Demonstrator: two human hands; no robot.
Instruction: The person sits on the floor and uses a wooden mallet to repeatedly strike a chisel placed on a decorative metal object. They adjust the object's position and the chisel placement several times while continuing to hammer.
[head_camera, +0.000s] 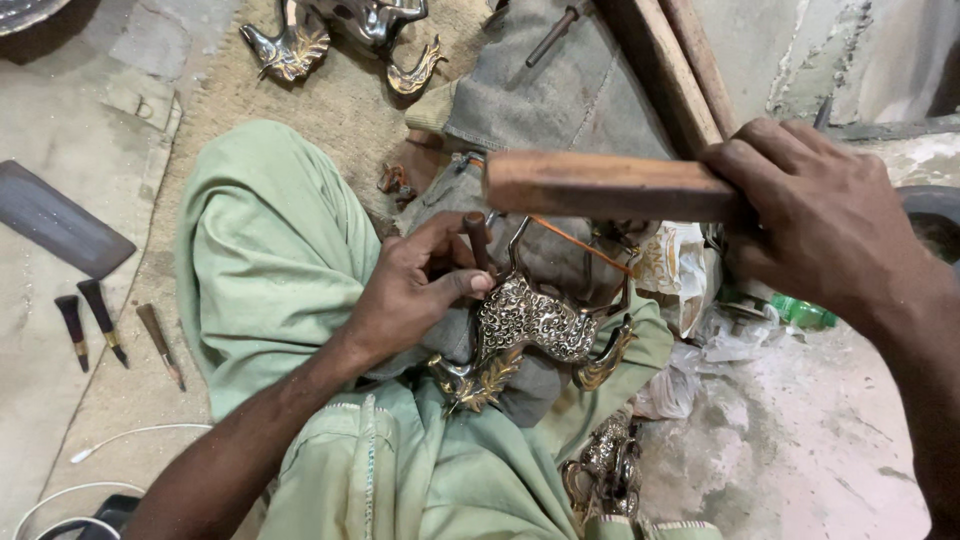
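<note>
The engraved metal ornament (525, 325) lay on the person's lap, on green cloth. The left hand (415, 290) pinched a punch (477, 240) upright against its top. The right hand (810, 215) gripped a wooden mallet (600, 187) just above. Three chisels (110, 325) lay on the floor near its left edge.

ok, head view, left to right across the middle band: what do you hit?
Dark flat blade → wooden-handled chisels → green-clothed knee → left hand holding a punch → engraved metal piece → crumpled plastic bags → right hand, gripping a wooden mallet.
</note>
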